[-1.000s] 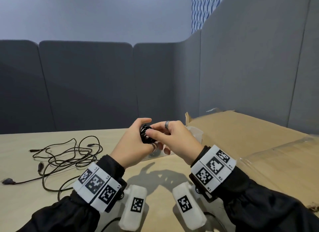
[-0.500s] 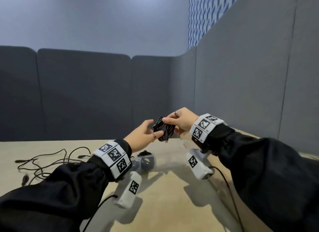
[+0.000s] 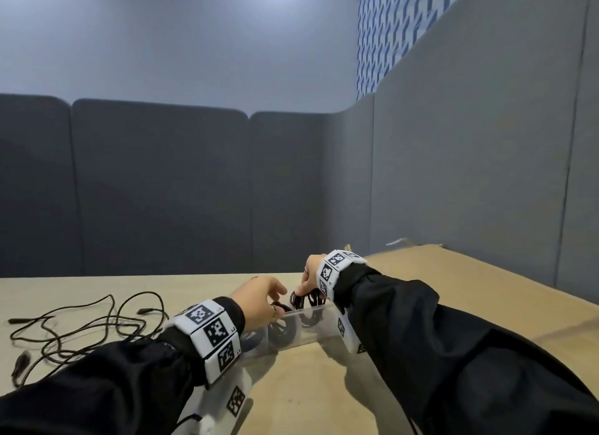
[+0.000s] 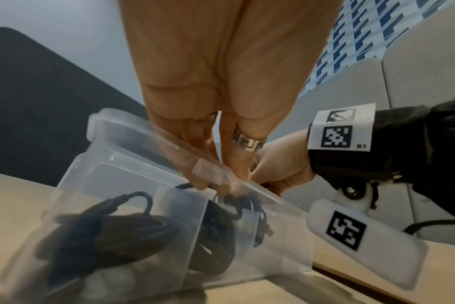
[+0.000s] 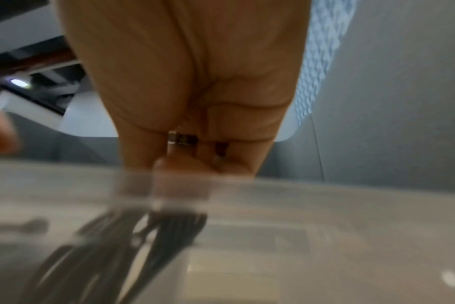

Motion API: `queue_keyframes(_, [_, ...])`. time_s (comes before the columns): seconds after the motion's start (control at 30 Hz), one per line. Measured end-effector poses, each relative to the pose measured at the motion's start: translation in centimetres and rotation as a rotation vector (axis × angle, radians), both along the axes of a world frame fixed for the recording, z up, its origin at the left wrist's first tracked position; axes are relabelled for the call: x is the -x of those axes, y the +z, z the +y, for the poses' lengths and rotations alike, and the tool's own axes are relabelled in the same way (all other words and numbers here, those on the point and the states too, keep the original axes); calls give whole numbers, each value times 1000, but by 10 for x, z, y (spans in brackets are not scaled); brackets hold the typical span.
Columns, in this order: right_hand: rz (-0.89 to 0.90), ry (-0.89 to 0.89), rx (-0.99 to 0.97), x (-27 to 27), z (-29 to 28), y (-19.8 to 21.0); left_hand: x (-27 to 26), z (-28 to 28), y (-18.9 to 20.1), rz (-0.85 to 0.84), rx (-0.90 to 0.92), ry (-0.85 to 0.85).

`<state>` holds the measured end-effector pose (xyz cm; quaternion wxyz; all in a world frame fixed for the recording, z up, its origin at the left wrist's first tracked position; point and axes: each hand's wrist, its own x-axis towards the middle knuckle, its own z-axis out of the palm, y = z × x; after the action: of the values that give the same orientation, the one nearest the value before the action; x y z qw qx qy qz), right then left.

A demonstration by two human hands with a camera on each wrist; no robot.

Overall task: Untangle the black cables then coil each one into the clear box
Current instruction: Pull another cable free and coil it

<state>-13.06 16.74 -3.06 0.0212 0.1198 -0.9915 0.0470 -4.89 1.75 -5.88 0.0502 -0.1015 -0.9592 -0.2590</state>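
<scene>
We are lowering a coiled black cable (image 3: pixel 306 300) over the rim of the clear box (image 3: pixel 319 332), which sits on the table (image 3: pixel 311 386) just beyond our wrists. Our right hand (image 3: pixel 311 274) pinches the top of this coil from above, fingers curled round the bundle, so it hangs half in and half out of the box. Our left hand (image 3: pixel 259 300) reaches in beside it with relaxed, spread fingers; from the left wrist view its fingertips dip past the rim and seem to touch the coil, though we cannot tell whether they actually grip it. The main risk, as we judge it, is that the coil springs open once we let go: the loops look loosely gathered with no tie, and a stiff cable could unwind, climb the wall and spill a plug end over the rim. The box is light and see-through, so pushing down off-centre could also tip or slide it. Two dark coils (image 4: pixel 122 232) already lie in the box, bunched against the left side, and the new one could snag them. The held cable is thin, matte black and wound in several tight oval loops. On the far left of the table the remaining tangled cables (image 3: pixel 81 324) sprawl in wide, crossing loops with several plug ends lying free, well apart from the box, so much of the work is not yet done.
</scene>
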Motion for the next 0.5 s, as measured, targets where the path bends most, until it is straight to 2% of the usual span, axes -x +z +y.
queue_keyframes(0.07, [21,48,-85,1,-9,-3,1,2,1,-23,111,-6])
queue_keyframes(0.2, [-17,86,-191,0,-18,-6,-1,11,2,-89,212,-90])
queue_keyframes(0.37, [-125,135,-104,-4,-3,0,-2,12,4,-96,244,-116])
queue_keyframes(0.5, [-52,88,52,4,3,-15,-3,10,4,-105,228,-123])
